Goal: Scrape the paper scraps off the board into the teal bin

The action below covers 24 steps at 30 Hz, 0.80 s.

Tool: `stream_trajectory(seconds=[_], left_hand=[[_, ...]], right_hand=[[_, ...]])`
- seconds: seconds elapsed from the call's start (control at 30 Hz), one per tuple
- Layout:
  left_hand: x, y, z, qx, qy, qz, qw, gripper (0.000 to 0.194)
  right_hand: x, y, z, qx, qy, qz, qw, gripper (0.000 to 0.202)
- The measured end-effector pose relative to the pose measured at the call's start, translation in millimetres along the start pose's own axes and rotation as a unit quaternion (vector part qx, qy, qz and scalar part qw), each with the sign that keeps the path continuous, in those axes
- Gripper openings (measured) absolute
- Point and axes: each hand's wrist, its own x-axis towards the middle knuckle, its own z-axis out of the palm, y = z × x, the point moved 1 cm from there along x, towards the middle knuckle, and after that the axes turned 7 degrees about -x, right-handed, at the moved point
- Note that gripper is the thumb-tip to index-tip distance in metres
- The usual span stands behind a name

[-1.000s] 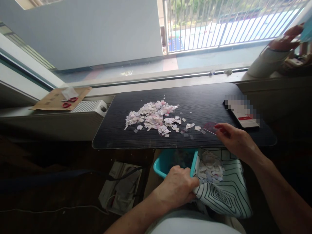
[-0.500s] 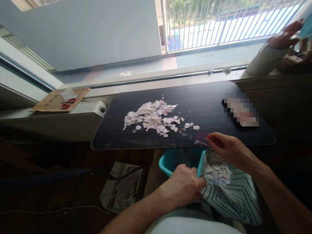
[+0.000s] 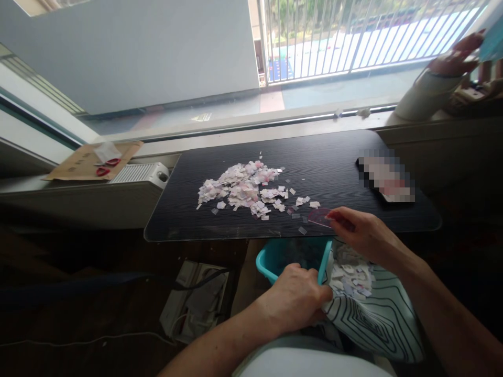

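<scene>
My left hand (image 3: 296, 296) is closed over the near right rim of a turquoise bin (image 3: 268, 268) below the table edge. A pale, dark-lined bag (image 3: 379, 311) with paper scraps inside lies against that hand; whether the fingers also pinch its edge is hidden. Between the fingertips of my right hand (image 3: 361, 230) is a pink see-through protractor (image 3: 317, 217), held low at the front of the dark table (image 3: 334, 162). To its left, several loose slips trail off from a heap of small cut paper pieces (image 3: 243, 186).
A blurred-out flat object (image 3: 387, 178) lies at the table's right. Red-handled scissors (image 3: 108, 166) rest on a brown envelope (image 3: 78, 162) on the sill, beside a white radiator (image 3: 141, 173). A white cylinder (image 3: 426, 94) stands back right; an open box (image 3: 196, 298) lies on the floor.
My right hand has slid the protractor a little leftward along the table front. A small clear slip beside it now lies further left. My left hand stays on the bin.
</scene>
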Motion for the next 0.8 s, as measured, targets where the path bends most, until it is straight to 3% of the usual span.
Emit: stream_trajectory(seconds=[0.1,0.27,0.5,0.73,0.8], left_hand=[[-1,0,-1.1,-0.004,-0.006,-0.004,1.0,0.017],[-2,0,-1.0,-0.012,-0.006,-0.005,1.0,0.019],[-1,-2,-1.2,0.002,-0.004,-0.004,1.0,0.019],[-3,-3,-2.0,-0.016,-0.011,-0.013,1.0,0.02],[-2,-4,-2.3,-0.019,-0.012,-0.013,1.0,0.02]], right_hand=[[9,-2,2,-0.029,0.014,-0.01,0.999,0.022],[7,0,5,0.008,-0.049,-0.044,0.998,0.02],[28,-4,11,0.009,0.005,-0.061,0.998,0.024],[22,-6,3,0.016,-0.071,-0.111,0.991,0.023],[19,-5,1,0.021,-0.06,-0.104,0.993,0.023]])
